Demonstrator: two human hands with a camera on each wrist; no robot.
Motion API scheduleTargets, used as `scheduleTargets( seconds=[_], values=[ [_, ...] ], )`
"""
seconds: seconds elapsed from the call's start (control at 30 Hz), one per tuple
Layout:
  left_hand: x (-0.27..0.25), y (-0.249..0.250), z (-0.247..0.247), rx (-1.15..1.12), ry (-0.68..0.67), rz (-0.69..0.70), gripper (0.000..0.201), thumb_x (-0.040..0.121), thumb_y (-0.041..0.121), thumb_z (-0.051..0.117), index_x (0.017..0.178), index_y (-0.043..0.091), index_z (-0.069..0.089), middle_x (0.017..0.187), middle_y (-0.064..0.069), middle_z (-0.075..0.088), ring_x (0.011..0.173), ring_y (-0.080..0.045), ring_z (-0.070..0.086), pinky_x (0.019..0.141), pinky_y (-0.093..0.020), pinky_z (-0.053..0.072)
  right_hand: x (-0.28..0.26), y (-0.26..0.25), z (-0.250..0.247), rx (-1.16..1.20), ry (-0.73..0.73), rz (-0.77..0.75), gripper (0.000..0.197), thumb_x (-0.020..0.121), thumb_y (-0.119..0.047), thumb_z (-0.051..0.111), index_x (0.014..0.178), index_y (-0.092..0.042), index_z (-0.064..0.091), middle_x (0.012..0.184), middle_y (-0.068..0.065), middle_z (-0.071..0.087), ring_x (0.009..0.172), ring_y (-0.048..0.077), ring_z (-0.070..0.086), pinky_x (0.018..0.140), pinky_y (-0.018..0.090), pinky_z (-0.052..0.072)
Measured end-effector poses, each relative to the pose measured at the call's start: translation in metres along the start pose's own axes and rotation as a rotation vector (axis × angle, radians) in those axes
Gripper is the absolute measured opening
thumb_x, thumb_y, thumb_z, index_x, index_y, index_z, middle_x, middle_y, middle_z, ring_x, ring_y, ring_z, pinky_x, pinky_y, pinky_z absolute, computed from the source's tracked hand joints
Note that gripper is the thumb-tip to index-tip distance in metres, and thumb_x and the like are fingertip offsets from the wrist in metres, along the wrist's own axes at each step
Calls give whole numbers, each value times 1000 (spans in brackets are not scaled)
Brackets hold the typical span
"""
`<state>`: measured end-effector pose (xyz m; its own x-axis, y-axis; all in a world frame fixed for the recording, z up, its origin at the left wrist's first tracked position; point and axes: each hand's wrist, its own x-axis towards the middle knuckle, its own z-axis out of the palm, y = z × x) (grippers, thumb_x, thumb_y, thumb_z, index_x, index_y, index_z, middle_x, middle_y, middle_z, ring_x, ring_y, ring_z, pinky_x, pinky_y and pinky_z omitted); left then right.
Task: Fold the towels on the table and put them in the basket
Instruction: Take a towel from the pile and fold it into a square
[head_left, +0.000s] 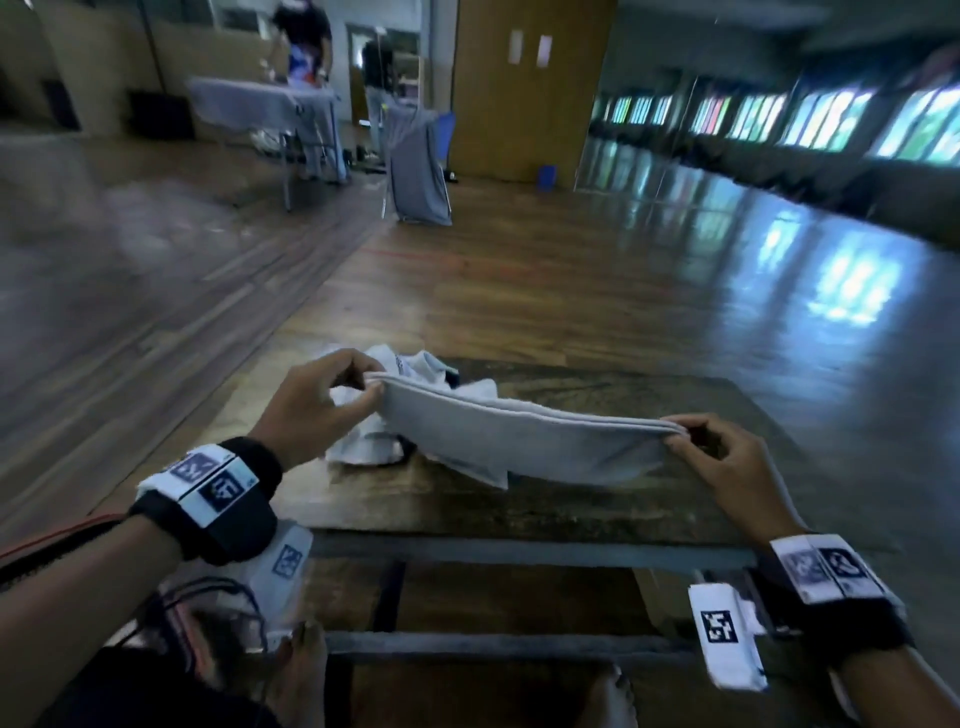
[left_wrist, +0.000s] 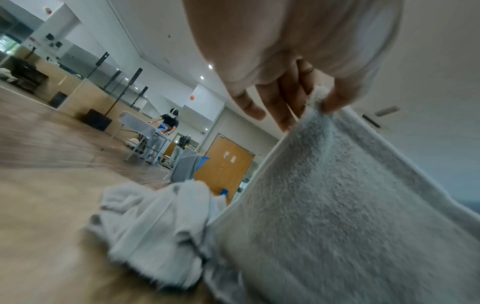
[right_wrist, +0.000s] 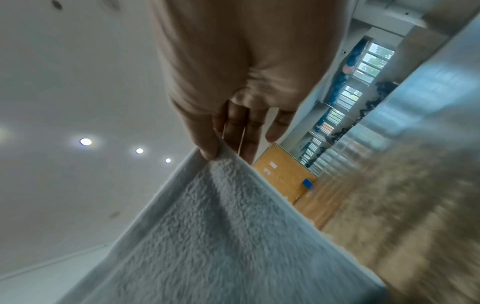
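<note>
A grey towel (head_left: 524, 441) hangs doubled over between my two hands above the dark wooden table (head_left: 597, 514). My left hand (head_left: 332, 395) pinches its left corner, and my right hand (head_left: 696, 441) pinches the right corner. The left wrist view shows the thumb and fingers (left_wrist: 335, 100) nipping the towel (left_wrist: 337, 205) edge. In the right wrist view the fingers (right_wrist: 207, 148) hold the towel (right_wrist: 221, 236) corner. A crumpled pile of pale towels (head_left: 400, 395) lies on the table behind the left hand, also in the left wrist view as the pile (left_wrist: 155, 222). No basket is in view.
The table's near edge (head_left: 519, 551) is close to my body, with its frame bars below. Shiny wooden floor stretches beyond. Far back stand a covered table (head_left: 270, 104), a person beside it, and a grey draped stand (head_left: 418, 171).
</note>
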<state>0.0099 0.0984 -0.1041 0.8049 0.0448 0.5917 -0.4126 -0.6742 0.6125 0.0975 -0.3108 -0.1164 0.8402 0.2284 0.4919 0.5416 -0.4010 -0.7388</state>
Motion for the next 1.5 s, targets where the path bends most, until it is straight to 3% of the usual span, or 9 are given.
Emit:
scheduleTargets(
  seconds=[0.27, 0.33, 0.43, 0.6, 0.73, 0.9, 1.13, 1.33, 1.5],
  values=[
    [46, 59, -54, 46, 6, 49, 9, 91, 13, 56, 92, 14, 65, 85, -15, 67, 74, -18, 61, 69, -22, 48, 34, -83, -61, 6, -44, -19, 15, 76, -4, 73, 77, -19, 72, 73, -5, 74, 65, 0, 65, 62, 9, 50],
    [47, 66, -64, 81, 28, 60, 28, 88, 35, 56, 90, 9, 64, 82, -18, 65, 74, -31, 61, 68, -39, 50, 35, -100, -70, 17, -45, -24, 11, 75, -4, 73, 78, -15, 72, 74, -3, 73, 62, -2, 64, 59, 7, 48],
    [42, 73, -74, 64, 59, 57, 40, 80, 56, 51, 87, 19, 66, 79, -8, 66, 75, -29, 62, 65, -42, 51, 32, -117, -76, 3, -35, -23, 7, 75, -8, 74, 79, -13, 71, 73, -6, 72, 61, -5, 63, 56, 5, 46],
    [30, 75, -76, -16, -82, 32, 22, 85, 36, 56, 87, 17, 66, 82, -11, 67, 78, -29, 63, 71, -44, 51, 21, -116, -78, -17, -96, 24, 8, 72, -8, 76, 77, -10, 70, 70, -4, 72, 63, 0, 65, 58, 8, 49],
    [14, 73, -72, -67, -238, -43, 14, 90, 19, 55, 80, 14, 64, 67, 8, 62, 62, 0, 55, 59, -11, 45, 11, -104, -75, -8, -184, 92, 5, 76, -4, 72, 80, -3, 69, 77, 1, 72, 67, 0, 66, 63, 8, 49],
    [8, 51, -66, -93, -371, -150, 21, 91, 27, 52, 76, 15, 61, 62, -1, 56, 59, -20, 51, 58, -33, 42, 5, -84, -68, 36, -332, 168, 10, 83, -3, 63, 83, -9, 71, 74, -5, 74, 66, 0, 65, 60, 8, 47],
    [51, 10, -29, 578, -307, -1, 5, 90, 29, 54, 91, 26, 58, 84, 2, 66, 71, -20, 57, 67, -35, 49, 52, -43, -32, -146, -298, 160, 15, 85, -6, 64, 79, -19, 66, 72, 6, 67, 51, 6, 55, 52, 18, 46],
    [79, -5, 4, 604, -70, 131, 8, 83, 16, 61, 90, 15, 63, 84, -6, 67, 71, -30, 61, 64, -33, 45, 87, -8, 5, -314, 84, 87, 20, 76, -1, 64, 77, -21, 64, 70, 0, 65, 64, 13, 59, 60, 18, 44],
    [45, -35, 31, 656, -195, 127, 9, 76, 13, 68, 84, 12, 64, 85, -6, 66, 73, -30, 62, 65, -35, 46, 56, 37, 32, -405, -58, 127, 17, 77, -4, 66, 79, -21, 65, 77, -4, 64, 72, 14, 61, 69, 27, 46]
  ],
)
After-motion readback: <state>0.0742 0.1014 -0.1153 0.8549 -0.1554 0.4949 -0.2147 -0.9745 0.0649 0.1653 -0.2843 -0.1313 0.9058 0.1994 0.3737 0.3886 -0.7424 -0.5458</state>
